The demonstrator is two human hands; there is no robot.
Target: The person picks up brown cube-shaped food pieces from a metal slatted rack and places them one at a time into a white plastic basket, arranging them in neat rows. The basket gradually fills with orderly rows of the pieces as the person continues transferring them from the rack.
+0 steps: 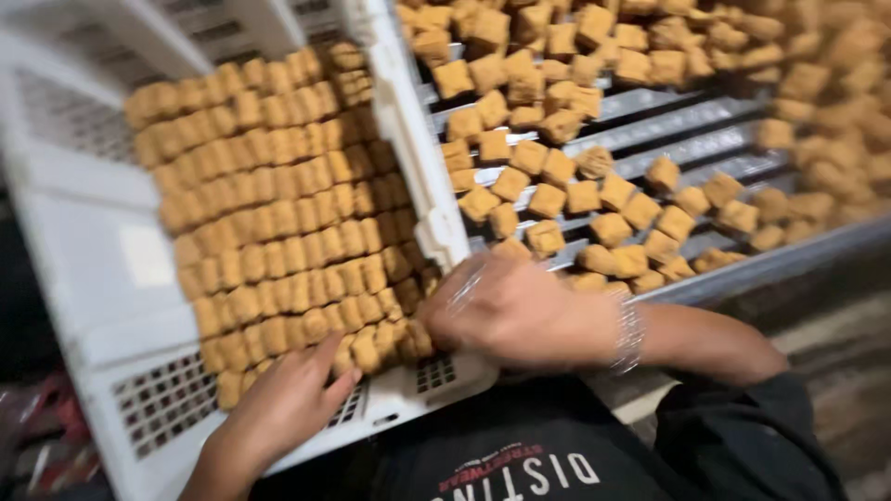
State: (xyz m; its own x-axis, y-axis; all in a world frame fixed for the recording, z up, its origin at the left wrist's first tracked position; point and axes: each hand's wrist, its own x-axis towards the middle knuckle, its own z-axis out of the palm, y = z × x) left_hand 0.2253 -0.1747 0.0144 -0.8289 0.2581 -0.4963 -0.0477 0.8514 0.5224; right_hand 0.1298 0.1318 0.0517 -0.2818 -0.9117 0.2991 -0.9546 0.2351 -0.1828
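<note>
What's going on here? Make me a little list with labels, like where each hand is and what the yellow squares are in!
left hand: rests flat on the bottom rows of the packed squares
right hand: at the crate's lower right corner, on the squares; blurred, grip unclear
squares: golden-brown fried-looking cubes in neat rows
crate: white plastic, tilted, vented walls
metal rack: slatted, beside the crate
loose cubes: scattered on the rack
bracelet: on the right wrist

A white plastic crate (83, 232) with perforated walls, tilted, packed with neat rows of golden-brown fried cubes (278, 232). Just beside it on the right, a slatted metal rack (687, 139), strewn with loose cubes (557, 176) of the same kind, thinly spread near the crate, heaped thicker toward the far right.
</note>
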